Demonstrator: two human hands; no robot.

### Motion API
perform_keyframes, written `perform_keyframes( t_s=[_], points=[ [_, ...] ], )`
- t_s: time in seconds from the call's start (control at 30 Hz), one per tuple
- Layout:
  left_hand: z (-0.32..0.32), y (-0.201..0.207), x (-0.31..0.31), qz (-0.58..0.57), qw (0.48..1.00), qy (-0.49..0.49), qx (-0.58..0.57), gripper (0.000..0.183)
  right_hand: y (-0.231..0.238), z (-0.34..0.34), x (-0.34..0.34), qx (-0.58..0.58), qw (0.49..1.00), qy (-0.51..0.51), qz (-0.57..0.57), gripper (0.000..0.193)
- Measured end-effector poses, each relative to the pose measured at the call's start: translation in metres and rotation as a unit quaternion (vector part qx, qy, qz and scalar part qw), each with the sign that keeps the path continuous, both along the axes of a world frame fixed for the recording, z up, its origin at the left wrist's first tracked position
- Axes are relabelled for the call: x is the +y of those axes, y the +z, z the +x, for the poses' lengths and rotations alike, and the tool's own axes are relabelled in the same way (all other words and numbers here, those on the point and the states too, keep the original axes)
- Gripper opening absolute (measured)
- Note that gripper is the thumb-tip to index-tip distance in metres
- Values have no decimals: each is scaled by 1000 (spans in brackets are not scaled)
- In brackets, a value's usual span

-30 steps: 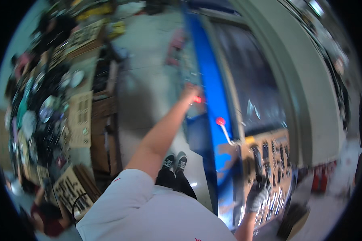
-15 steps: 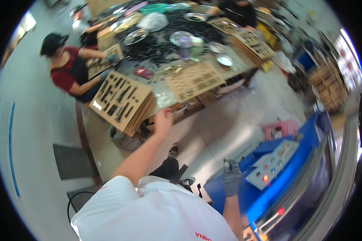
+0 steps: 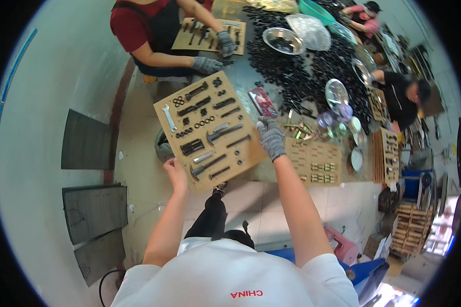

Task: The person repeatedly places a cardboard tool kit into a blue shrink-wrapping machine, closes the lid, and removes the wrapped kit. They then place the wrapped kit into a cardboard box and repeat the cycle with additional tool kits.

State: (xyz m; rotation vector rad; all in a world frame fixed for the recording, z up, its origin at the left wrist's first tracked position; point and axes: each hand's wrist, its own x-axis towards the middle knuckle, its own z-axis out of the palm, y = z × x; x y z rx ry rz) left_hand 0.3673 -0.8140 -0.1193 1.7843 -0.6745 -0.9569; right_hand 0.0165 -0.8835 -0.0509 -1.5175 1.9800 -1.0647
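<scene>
Both hands now grip a tan board [image 3: 210,133] loaded with dark tools and fasteners, holding it out over the near edge of a table [image 3: 292,77]. The bare left hand [image 3: 175,171] is clamped on the board's lower left edge, at about 8 o'clock from its middle. The gloved right hand [image 3: 270,137] is closed over its right edge, at about 3 o'clock.

1 second ago the left arm reached toward a blue machine and the right hand hung low. Half a second ago the view had swung to the table, with the left hand at a board there. Since then both hands have come onto the board, so it looks picked up and in carry.

Its long axis runs from 11 o'clock to 5 o'clock, with the far end toward a seated person in a red top [image 3: 138,28]. Most tools lie crosswise, and a wrench [image 3: 169,118] sits near its left edge.

Heaps of black parts [image 3: 292,61], steel bowls [image 3: 284,40] and a second board [image 3: 315,161] fill the table beyond.
</scene>
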Motion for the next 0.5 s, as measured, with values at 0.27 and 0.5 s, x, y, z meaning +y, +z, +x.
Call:
perform_keyframes(
  t_s=[0.27,0.5],
  points=[
    [-13,17,8,45,997,-41,35,34,-55,6,-95,-188,969,12,161,34],
    [-15,22,16,34,998,-54,6,32,-49,9,-80,-258,959,33,111,26]
  ],
)
